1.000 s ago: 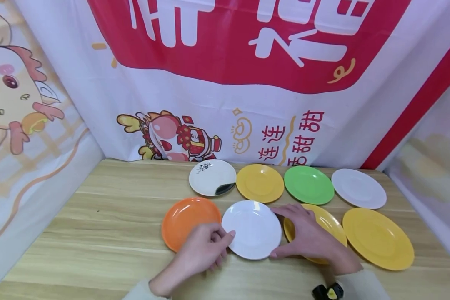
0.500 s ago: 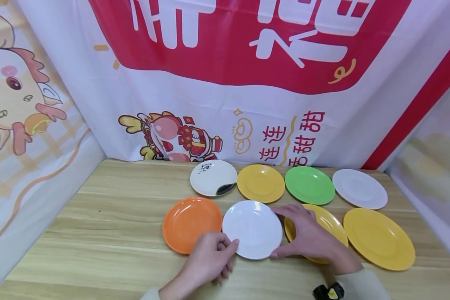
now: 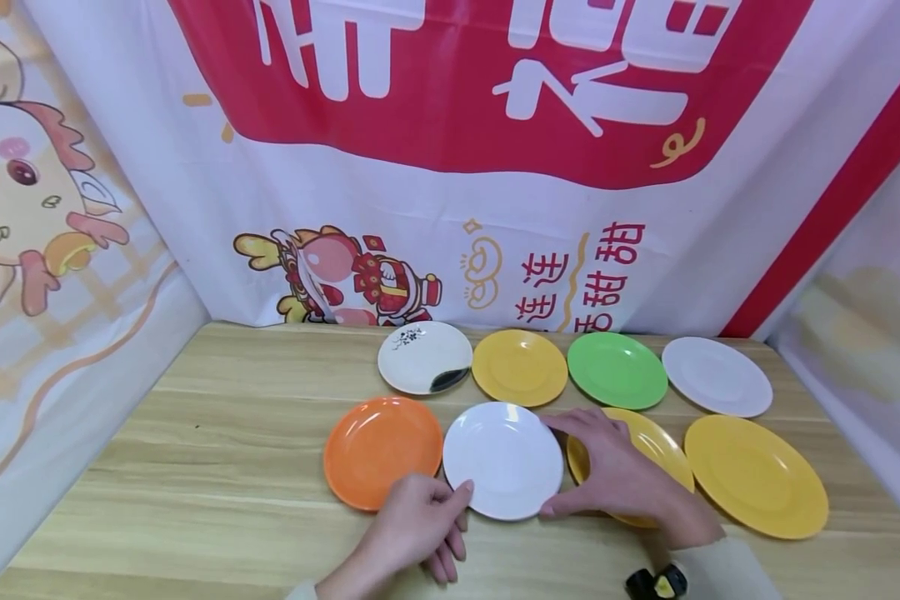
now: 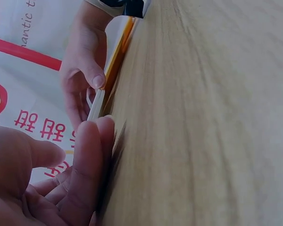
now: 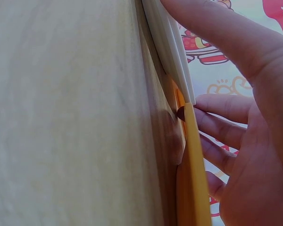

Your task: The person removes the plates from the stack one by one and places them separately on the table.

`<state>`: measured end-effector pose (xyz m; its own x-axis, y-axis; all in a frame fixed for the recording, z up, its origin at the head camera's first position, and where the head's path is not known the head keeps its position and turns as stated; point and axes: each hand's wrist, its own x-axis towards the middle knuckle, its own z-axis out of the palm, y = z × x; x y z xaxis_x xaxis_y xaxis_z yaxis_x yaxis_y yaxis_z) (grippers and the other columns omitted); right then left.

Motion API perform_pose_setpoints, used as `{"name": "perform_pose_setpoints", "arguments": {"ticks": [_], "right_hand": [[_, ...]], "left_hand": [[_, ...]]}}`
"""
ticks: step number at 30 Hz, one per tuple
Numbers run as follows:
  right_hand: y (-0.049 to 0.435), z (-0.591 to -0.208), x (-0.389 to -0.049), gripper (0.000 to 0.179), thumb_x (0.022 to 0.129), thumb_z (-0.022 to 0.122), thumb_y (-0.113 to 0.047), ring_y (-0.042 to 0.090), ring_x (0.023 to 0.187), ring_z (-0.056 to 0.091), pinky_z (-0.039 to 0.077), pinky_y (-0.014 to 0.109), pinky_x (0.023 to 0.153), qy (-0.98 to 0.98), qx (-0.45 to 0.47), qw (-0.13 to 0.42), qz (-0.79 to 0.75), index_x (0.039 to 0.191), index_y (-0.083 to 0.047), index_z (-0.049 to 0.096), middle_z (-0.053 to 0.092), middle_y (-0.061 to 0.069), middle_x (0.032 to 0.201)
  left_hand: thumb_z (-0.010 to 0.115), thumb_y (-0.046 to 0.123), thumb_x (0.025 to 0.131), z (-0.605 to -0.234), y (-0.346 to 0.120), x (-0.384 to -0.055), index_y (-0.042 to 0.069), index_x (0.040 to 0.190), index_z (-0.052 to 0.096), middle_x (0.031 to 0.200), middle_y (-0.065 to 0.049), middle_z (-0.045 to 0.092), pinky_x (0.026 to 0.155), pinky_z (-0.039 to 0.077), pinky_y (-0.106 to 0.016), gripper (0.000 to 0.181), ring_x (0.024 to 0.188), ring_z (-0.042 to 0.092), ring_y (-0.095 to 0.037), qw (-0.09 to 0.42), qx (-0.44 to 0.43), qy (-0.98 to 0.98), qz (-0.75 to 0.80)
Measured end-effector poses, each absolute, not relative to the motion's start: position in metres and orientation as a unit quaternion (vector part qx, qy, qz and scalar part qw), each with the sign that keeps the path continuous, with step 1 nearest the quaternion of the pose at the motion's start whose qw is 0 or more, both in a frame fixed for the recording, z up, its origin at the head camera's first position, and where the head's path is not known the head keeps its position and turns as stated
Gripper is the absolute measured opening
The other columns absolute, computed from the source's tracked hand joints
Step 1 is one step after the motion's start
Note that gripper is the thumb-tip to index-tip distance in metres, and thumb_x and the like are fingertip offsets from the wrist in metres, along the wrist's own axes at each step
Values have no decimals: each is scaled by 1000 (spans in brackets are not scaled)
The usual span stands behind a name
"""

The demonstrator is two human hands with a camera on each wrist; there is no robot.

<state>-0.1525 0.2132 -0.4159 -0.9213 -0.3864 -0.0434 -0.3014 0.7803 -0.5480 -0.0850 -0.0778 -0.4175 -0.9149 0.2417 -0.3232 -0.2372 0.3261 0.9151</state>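
A round white plate (image 3: 502,461) lies on the wooden table in the front row. My right hand (image 3: 615,471) holds it by the right rim, thumb at the near edge and fingers at the far side; the right wrist view shows the thumb on the white rim. My left hand (image 3: 420,521) is at its lower left, thumb near the rim, fingers loose above the wood. An orange plate (image 3: 378,450) sits to the left, slightly covered by the left hand. Beneath my right hand is a yellow plate (image 3: 656,442), partly hidden.
Another yellow plate (image 3: 757,475) lies at the front right. Behind stand a patterned white plate (image 3: 423,358), a yellow plate (image 3: 520,367), a green plate (image 3: 617,369) and a plain white plate (image 3: 716,375). A printed cloth (image 3: 390,192) hangs behind the table (image 3: 157,500).
My left hand has slid a little towards me, down along the white plate's rim, and its fingers have loosened. The right hand and the plates have stayed in place.
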Motion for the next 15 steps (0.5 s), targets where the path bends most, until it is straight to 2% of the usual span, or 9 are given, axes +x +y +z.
{"name": "perform_pose_setpoints", "arguments": {"ticks": [10,15], "right_hand": [[213,-416,-152,108,59,93,-77,25,140,51,36,54,108,940,-191,70,-274,152,-32,60,63,-3,148],[213,-415,-151,108,60,93,-76,25,141,50,36,54,109,940,-190,73,-275,152,-32,60,63,-4,148]], "left_hand": [[61,42,109,-419,-77,-88,1,82,70,62,-7,72,46,61,-38,50,44,68,-16,220,-27,782,583],[63,35,109,-419,-75,-87,1,84,70,64,-8,73,47,61,-38,43,44,69,-16,214,-27,776,592]]}}
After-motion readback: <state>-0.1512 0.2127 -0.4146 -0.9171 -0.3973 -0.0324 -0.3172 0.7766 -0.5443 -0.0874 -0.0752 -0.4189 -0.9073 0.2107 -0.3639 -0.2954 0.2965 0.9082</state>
